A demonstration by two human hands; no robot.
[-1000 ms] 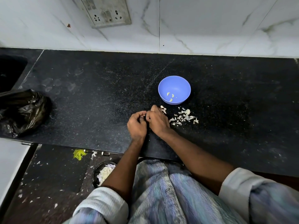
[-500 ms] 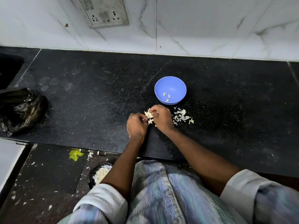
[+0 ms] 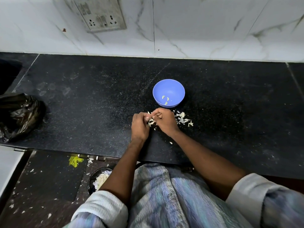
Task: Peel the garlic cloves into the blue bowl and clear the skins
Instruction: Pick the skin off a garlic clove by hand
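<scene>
Here, both hands work close together near the middle of the black speckled stone counter (image 3: 82, 99), a little toward its front edge. The left hand (image 3: 139, 125) has its fingers curled inward, and the right hand (image 3: 165, 120) meets it fingertip to fingertip; between them they pinch a small pale piece, probably a garlic clove with its skin, though it is too small and too hidden by the fingers to be sure. Under and between the hands lie some white bits of skin.

The round blue plastic bowl (image 3: 174, 86) stands upright just behind the hands, toward the back wall, not touching them. Inside it, on the near side of the bottom, lie three small peeled garlic cloves (image 3: 165, 100). A loose heap of white papery garlic skins (image 3: 183, 118) is scattered on the counter just to the right of the right hand and in front of the bowl — one single flake lies nearer the front edge.

At the left end of the counter rests a crumpled black plastic bag (image 3: 19, 114). On the white marble wall tiles (image 3: 213, 27) behind the counter a grey switch and socket plate (image 3: 100, 15) is fixed. Below the front edge, on the floor, a dark round bin with white scraps (image 3: 98, 180) shows beside the left forearm.
</scene>
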